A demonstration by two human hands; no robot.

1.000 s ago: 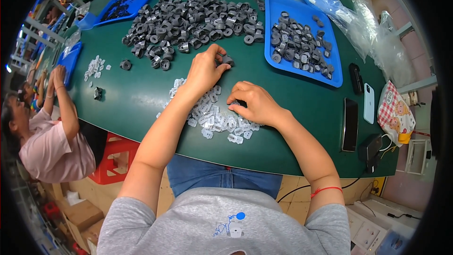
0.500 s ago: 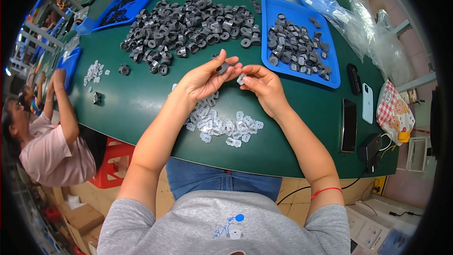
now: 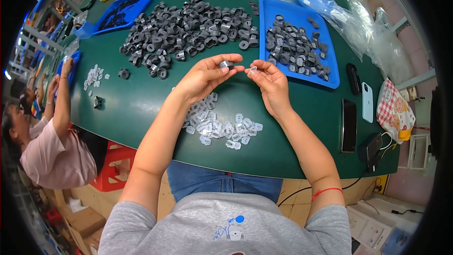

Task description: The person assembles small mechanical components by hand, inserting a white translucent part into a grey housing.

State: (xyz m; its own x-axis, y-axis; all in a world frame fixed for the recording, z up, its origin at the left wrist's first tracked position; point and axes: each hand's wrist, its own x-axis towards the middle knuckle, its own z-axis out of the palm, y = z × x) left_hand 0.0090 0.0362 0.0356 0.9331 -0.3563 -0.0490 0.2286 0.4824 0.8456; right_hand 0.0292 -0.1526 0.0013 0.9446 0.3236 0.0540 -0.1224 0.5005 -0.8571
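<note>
My left hand (image 3: pixel 207 74) pinches a dark grey ring-shaped plastic part (image 3: pixel 227 64) between thumb and fingers. Close beside it, my right hand (image 3: pixel 270 82) grips a small clear plastic piece (image 3: pixel 253 69) at its fingertips. The two parts are near each other but apart. Below my hands lies a loose pile of similar clear pieces (image 3: pixel 207 125) on the green table (image 3: pixel 283 153). Beyond my hands spreads a large heap of dark grey parts (image 3: pixel 188 28). To the right, a blue tray (image 3: pixel 330 73) holds several grey parts, some with pale pieces seated in them.
At left a co-worker (image 3: pixel 56 151) sits by a small group of clear pieces (image 3: pixel 94 75). A blue tray with black parts (image 3: pixel 120 14) stands at the far left. Plastic bags (image 3: pixel 368 28), phones (image 3: pixel 348 125) and a checked pouch (image 3: pixel 394 108) lie along the right.
My left hand has turned, its fingers now curled around the grey part and holding it up. My right hand has shifted slightly right with the clear piece. The co-worker's hand has moved upward.
</note>
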